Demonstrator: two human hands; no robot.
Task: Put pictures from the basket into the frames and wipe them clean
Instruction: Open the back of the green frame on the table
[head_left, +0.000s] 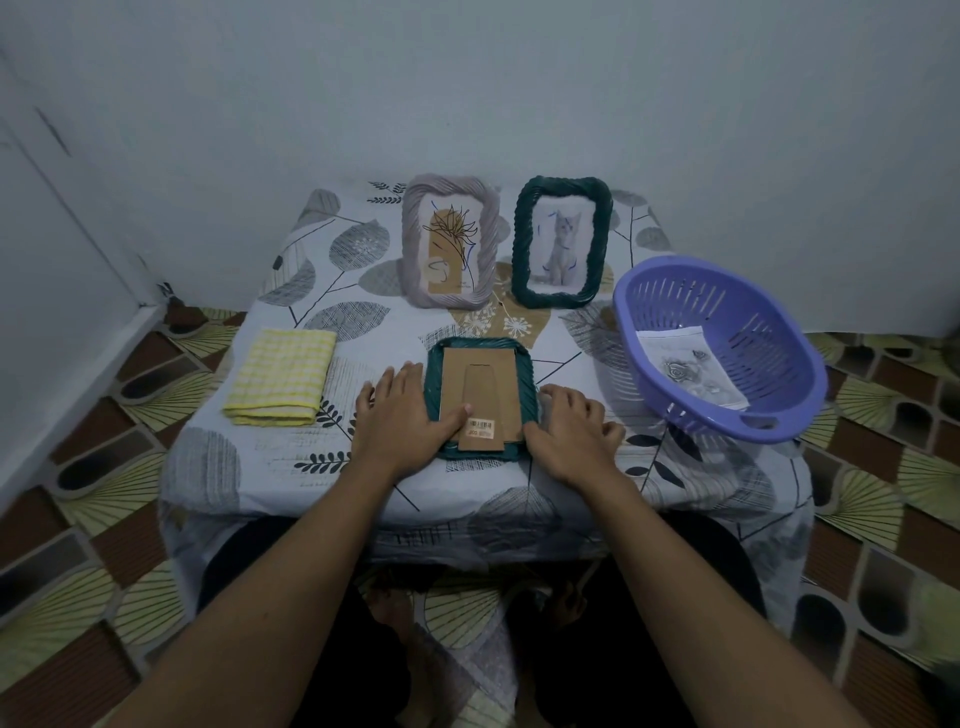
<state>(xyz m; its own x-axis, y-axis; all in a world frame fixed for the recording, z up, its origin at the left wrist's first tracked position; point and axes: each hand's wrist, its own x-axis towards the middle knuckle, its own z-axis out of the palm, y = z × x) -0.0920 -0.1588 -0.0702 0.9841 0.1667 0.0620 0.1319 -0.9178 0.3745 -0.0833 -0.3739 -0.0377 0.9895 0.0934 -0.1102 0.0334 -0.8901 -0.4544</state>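
The basket sits right of my right hand. The green frame lies face down between my hands. My left hand presses flat on it; right fingers bend at its edge, grip unclear. I'd hold firm, lift the back slowly, then fetch the picture.

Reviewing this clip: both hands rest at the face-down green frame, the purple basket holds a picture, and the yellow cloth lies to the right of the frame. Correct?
Not quite. The head view shows the yellow cloth to the left of the face-down green frame. The rest holds.
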